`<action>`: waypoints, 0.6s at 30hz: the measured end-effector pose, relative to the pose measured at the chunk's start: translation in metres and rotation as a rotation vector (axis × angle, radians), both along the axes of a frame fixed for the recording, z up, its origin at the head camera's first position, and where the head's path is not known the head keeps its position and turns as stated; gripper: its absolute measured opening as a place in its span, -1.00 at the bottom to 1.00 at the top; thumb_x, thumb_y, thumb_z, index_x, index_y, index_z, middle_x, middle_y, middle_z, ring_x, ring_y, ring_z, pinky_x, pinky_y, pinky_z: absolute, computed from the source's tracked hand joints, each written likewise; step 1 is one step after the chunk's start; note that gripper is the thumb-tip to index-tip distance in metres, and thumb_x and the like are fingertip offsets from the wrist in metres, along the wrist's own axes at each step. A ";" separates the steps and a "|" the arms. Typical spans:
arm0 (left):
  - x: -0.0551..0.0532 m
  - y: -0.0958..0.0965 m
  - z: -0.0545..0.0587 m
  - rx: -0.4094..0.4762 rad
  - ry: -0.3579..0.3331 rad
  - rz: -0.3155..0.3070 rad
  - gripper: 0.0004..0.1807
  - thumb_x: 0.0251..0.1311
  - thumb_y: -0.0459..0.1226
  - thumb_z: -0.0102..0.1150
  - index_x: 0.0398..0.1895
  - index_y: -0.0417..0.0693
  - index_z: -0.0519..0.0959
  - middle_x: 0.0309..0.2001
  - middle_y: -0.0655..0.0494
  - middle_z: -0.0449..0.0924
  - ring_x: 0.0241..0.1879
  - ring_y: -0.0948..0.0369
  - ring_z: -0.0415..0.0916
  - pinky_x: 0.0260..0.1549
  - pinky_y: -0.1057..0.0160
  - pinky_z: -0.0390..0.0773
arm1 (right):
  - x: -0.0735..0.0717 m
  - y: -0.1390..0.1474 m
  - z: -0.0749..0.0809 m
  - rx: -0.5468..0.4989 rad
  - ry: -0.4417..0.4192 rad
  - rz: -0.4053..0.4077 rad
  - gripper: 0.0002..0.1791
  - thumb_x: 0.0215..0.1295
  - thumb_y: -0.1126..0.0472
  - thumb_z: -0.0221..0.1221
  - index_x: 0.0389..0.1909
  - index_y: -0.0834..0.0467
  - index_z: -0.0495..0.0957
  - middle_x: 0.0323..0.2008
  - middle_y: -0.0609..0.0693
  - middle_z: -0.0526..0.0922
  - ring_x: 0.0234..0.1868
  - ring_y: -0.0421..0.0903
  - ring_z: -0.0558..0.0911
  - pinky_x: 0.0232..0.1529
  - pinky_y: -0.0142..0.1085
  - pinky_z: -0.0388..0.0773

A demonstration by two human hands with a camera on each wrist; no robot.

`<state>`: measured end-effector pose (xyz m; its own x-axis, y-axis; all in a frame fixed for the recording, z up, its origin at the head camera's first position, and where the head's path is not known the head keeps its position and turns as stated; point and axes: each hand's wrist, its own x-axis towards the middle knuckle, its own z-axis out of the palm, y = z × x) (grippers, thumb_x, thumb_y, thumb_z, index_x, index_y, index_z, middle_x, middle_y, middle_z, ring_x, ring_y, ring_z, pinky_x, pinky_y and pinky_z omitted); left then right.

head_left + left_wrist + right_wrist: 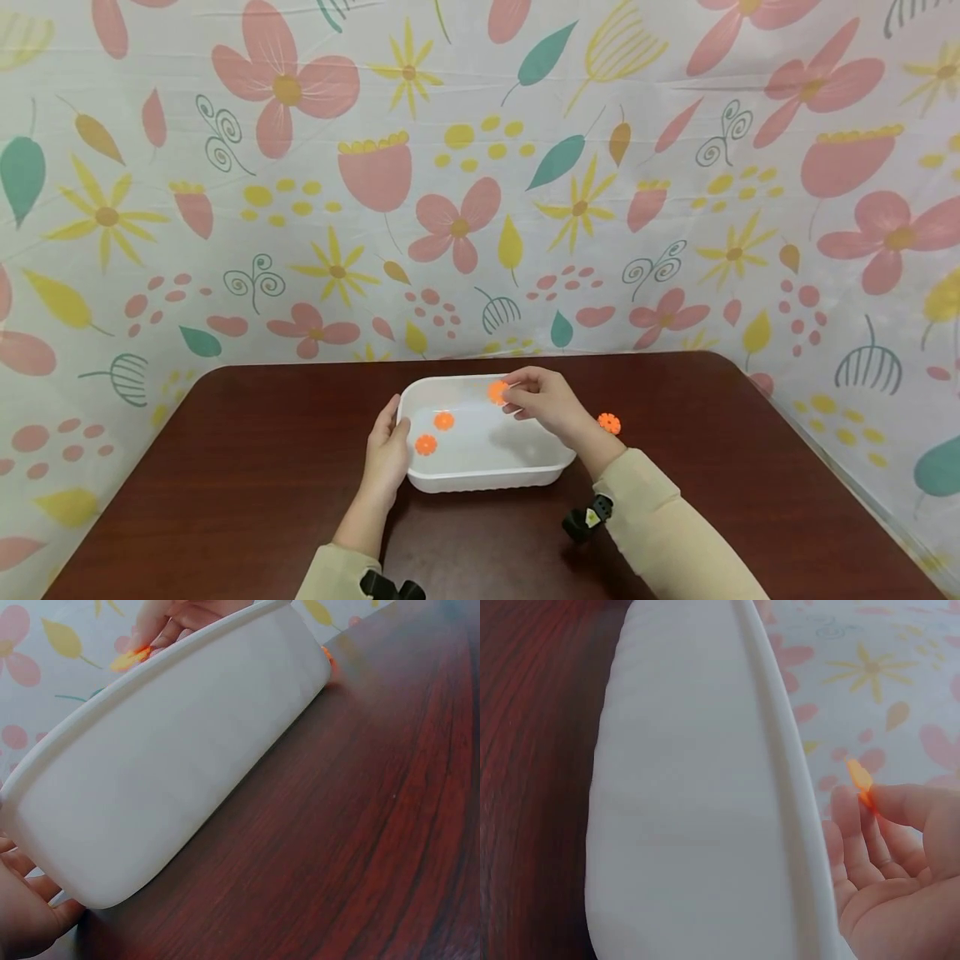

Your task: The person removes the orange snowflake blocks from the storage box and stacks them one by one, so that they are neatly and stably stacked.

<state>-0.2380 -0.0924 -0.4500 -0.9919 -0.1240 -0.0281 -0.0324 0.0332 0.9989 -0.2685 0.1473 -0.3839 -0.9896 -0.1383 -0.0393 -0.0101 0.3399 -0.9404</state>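
A white tray point(487, 479) stands on the table. My left hand point(386, 454) holds its left end, the fingers along the outer wall and the thumb at the rim. In the left wrist view, the fingers point(41, 889) show beside the tray's corner. Over the tray's far side, my right hand point(546, 407) pinches an orange flower-shaped disc point(498, 392) between thumb and fingers. Seen edge-on in the right wrist view, that disc point(860, 776) stands above the rim. Inside the tray, towards the left, lie two similar orange discs, one farther back point(444, 421) and one nearer point(426, 445).
Another orange flower-shaped disc point(609, 423) is to the right of the tray, by my right wrist. The dark reddish-brown table point(240, 483) extends around the tray. A cloth with a flower print point(465, 108) hangs behind the table.
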 end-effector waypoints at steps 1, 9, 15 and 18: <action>0.000 0.000 0.000 -0.001 0.001 0.000 -0.44 0.41 -0.30 -0.22 0.46 -0.15 0.07 0.45 -0.15 0.06 0.42 -0.07 0.03 0.38 -0.07 0.08 | 0.000 0.003 0.000 -0.004 0.003 0.002 -0.73 0.24 0.26 0.20 -0.06 0.25 0.54 -0.28 0.11 0.67 -0.30 -0.04 0.70 -0.24 -0.22 0.67; -0.002 -0.001 0.000 -0.002 0.013 0.005 -0.45 0.41 -0.31 -0.23 0.45 -0.15 0.08 0.45 -0.15 0.07 0.43 -0.05 0.01 0.39 -0.05 0.06 | -0.001 0.024 0.008 -0.028 0.013 -0.026 -0.68 0.27 0.22 0.19 0.00 0.27 0.51 -0.25 0.12 0.68 -0.26 0.00 0.70 -0.21 -0.20 0.66; -0.003 0.000 -0.001 -0.003 0.014 0.004 -0.45 0.40 -0.31 -0.23 0.45 -0.15 0.08 0.45 -0.14 0.08 0.43 -0.04 0.03 0.39 -0.04 0.07 | 0.000 0.038 0.010 -0.030 -0.018 -0.081 -0.67 0.29 0.19 0.18 0.01 0.24 0.50 -0.20 0.08 0.68 -0.28 -0.10 0.69 -0.16 -0.14 0.65; -0.002 0.000 -0.001 -0.010 0.005 0.009 -0.44 0.40 -0.31 -0.22 0.45 -0.14 0.08 0.45 -0.14 0.07 0.43 -0.04 0.02 0.39 -0.04 0.07 | 0.000 0.043 0.009 -0.024 -0.016 -0.084 -0.65 0.29 0.17 0.17 0.03 0.25 0.49 -0.18 0.08 0.67 -0.28 -0.11 0.69 -0.17 -0.15 0.65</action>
